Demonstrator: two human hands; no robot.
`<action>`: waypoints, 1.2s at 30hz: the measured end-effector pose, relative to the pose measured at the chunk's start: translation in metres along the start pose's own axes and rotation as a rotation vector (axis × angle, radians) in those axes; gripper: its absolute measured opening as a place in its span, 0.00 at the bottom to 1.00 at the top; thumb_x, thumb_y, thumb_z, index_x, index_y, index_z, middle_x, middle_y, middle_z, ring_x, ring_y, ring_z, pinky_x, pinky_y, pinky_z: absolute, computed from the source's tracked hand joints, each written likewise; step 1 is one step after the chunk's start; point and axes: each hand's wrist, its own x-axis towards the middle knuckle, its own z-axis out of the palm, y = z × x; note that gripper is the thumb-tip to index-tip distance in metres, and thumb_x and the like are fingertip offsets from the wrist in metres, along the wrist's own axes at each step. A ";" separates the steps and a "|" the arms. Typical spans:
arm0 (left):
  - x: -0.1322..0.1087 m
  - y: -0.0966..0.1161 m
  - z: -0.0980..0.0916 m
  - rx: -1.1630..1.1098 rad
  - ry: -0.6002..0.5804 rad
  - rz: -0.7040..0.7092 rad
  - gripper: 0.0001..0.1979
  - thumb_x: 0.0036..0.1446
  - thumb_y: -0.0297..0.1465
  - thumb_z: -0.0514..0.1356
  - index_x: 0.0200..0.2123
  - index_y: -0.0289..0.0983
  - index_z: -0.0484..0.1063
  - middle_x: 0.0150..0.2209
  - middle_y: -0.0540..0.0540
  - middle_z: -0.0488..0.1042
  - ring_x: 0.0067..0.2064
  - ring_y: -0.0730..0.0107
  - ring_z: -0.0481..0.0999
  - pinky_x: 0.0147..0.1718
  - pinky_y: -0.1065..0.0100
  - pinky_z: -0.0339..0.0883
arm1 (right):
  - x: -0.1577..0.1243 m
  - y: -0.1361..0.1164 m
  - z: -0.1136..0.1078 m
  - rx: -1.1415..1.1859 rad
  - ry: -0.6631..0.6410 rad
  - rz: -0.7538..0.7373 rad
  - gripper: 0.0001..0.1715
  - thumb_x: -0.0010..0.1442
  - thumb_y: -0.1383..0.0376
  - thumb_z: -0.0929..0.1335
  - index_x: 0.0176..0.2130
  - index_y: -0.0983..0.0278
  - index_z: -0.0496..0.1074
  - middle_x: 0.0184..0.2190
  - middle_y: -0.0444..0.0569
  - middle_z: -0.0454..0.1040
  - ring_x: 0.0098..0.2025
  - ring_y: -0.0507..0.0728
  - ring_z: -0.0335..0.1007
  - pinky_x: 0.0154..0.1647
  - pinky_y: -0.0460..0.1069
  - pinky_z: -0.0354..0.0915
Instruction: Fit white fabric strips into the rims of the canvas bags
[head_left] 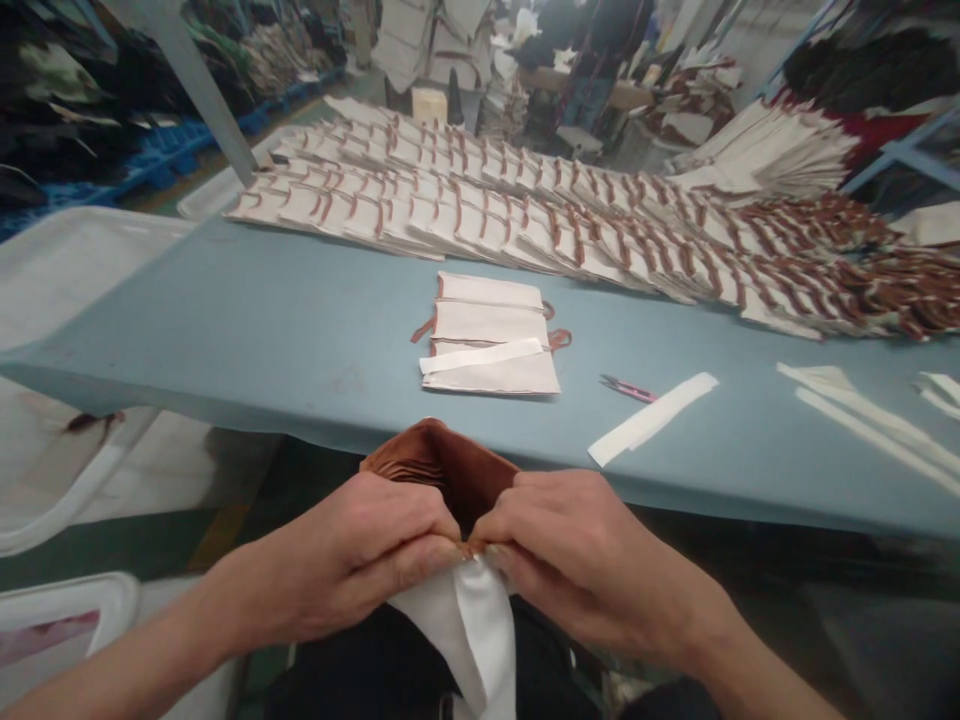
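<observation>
My left hand (382, 545) and my right hand (577, 560) meet in front of me below the table edge. Both are closed, thumbs and fingers pinching the edge of a brown and white fabric pouch (480, 460). Its brown inside gapes open on the far side of my hands, with pleat-like folds at the left. White cloth (484, 625) hangs down beneath my fingertips. Just beyond, flat on the table, lie white fabric pieces with brown trim (491, 318), a white strip (480, 357) lying across them.
Long overlapping rows of white, brown-edged pieces (480, 215) cover the back of the blue table (337, 320). Thread snips (628, 388) and a white strip (652, 418) lie at the right, more strips (870, 410) farther over. White bins (90, 250) stand left. A person (600, 60) is behind.
</observation>
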 end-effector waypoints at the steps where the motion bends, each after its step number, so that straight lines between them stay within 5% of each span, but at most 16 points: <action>1: 0.001 0.000 0.000 -0.051 -0.007 -0.022 0.17 0.78 0.33 0.45 0.36 0.39 0.66 0.30 0.55 0.70 0.31 0.75 0.69 0.36 0.74 0.60 | 0.000 -0.002 -0.001 -0.029 -0.003 -0.001 0.12 0.72 0.73 0.61 0.40 0.65 0.73 0.31 0.47 0.79 0.31 0.54 0.72 0.38 0.50 0.63; 9: 0.009 0.010 0.006 0.116 -0.015 -0.049 0.19 0.76 0.33 0.49 0.29 0.39 0.60 0.26 0.56 0.65 0.27 0.74 0.65 0.30 0.69 0.55 | -0.003 -0.012 -0.001 -0.177 0.031 0.040 0.14 0.73 0.72 0.62 0.35 0.64 0.72 0.28 0.47 0.77 0.29 0.55 0.70 0.35 0.51 0.59; 16: 0.004 0.010 0.014 0.372 0.075 0.103 0.20 0.76 0.30 0.46 0.27 0.41 0.59 0.23 0.54 0.65 0.23 0.70 0.61 0.25 0.64 0.50 | -0.004 -0.011 -0.006 0.026 -0.088 0.113 0.13 0.72 0.72 0.62 0.40 0.65 0.74 0.34 0.49 0.80 0.35 0.55 0.75 0.39 0.50 0.62; 20: 0.006 0.007 0.008 0.274 0.021 0.041 0.20 0.77 0.33 0.48 0.28 0.40 0.59 0.24 0.55 0.65 0.24 0.73 0.63 0.26 0.67 0.52 | -0.004 -0.012 -0.010 0.054 -0.158 0.146 0.12 0.73 0.72 0.63 0.41 0.65 0.74 0.34 0.49 0.79 0.38 0.55 0.74 0.41 0.49 0.63; 25: 0.019 0.025 0.006 0.239 0.011 -0.019 0.16 0.70 0.27 0.53 0.27 0.40 0.57 0.24 0.56 0.64 0.25 0.73 0.62 0.26 0.67 0.51 | -0.006 -0.007 -0.017 0.045 -0.075 0.115 0.12 0.74 0.69 0.63 0.39 0.64 0.74 0.33 0.49 0.77 0.37 0.55 0.71 0.39 0.49 0.60; 30: 0.015 0.042 0.033 0.051 0.215 0.001 0.15 0.58 0.18 0.51 0.26 0.41 0.49 0.21 0.57 0.56 0.23 0.76 0.55 0.24 0.67 0.49 | -0.008 0.006 -0.015 0.266 0.068 0.062 0.26 0.72 0.47 0.67 0.31 0.63 0.71 0.28 0.44 0.75 0.34 0.52 0.69 0.43 0.49 0.61; 36: 0.006 0.047 0.045 -0.280 0.137 -0.034 0.18 0.63 0.23 0.54 0.25 0.41 0.47 0.21 0.56 0.57 0.23 0.75 0.57 0.24 0.69 0.56 | -0.003 0.013 0.018 0.580 0.192 0.036 0.34 0.63 0.38 0.70 0.24 0.62 0.65 0.24 0.41 0.69 0.31 0.53 0.67 0.49 0.53 0.65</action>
